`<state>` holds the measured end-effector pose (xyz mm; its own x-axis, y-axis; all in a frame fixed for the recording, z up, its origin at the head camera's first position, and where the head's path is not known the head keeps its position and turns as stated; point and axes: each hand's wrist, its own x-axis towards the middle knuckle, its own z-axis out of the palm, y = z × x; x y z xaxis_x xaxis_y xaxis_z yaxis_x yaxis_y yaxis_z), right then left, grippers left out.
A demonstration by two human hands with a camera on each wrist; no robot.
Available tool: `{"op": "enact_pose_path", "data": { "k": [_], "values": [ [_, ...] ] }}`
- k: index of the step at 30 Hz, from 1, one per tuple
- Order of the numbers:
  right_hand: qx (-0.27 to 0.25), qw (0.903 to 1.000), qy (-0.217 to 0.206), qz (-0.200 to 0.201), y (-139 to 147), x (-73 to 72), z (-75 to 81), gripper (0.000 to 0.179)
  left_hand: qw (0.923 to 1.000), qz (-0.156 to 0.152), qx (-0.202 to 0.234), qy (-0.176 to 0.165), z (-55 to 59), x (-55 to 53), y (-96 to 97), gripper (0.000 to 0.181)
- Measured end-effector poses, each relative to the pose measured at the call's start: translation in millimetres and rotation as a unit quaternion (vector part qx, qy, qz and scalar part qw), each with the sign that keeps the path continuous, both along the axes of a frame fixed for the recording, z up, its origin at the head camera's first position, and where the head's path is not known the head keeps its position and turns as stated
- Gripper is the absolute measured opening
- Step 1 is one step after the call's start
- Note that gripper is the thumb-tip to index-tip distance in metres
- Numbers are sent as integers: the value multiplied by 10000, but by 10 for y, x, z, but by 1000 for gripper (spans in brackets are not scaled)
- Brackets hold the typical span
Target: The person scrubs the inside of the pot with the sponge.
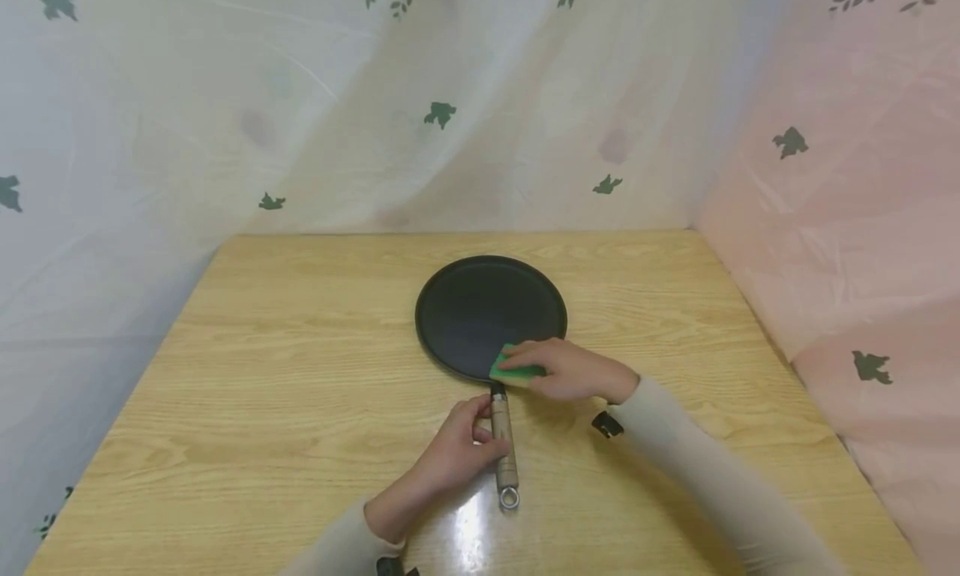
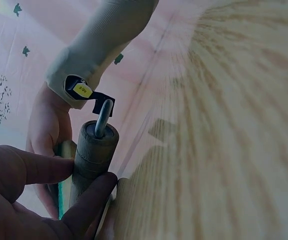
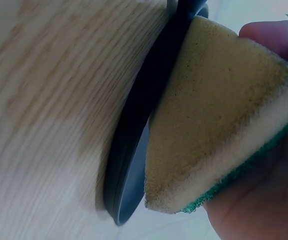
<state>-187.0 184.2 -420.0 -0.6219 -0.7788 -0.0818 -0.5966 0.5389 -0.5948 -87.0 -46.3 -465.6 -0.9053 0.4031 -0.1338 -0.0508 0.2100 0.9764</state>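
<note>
A round black flat pan lies on the wooden table, its wood-patterned handle pointing toward me and ending in a metal ring. My left hand pinches that handle between thumb and fingers, as the left wrist view also shows. At the pan's near right edge, my right hand grips a sponge with a yellowish foam side and a green scouring side. The sponge sits against the rim close to where the handle joins. In the right wrist view, the pan's dark rim stands beside the foam.
The light wooden table spreads around the pan on all sides. A pale curtain with green leaf shapes hangs behind the far edge, and a pinkish one borders the right side. Black camera mounts sit at the wrists.
</note>
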Motion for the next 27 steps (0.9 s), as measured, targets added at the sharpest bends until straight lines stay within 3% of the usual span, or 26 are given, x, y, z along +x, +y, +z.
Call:
{"op": "enact_pose_path", "data": {
  "k": [11,27],
  "values": [
    [-6,9998,-122,156,-265,-31,-74,48,9997,36,-183,140,-16,-7,9,75],
    [-276,9985,-339,344,-471,-34,-42,51,9995,-123,-140,274,-28,-7,-16,77]
  ]
}}
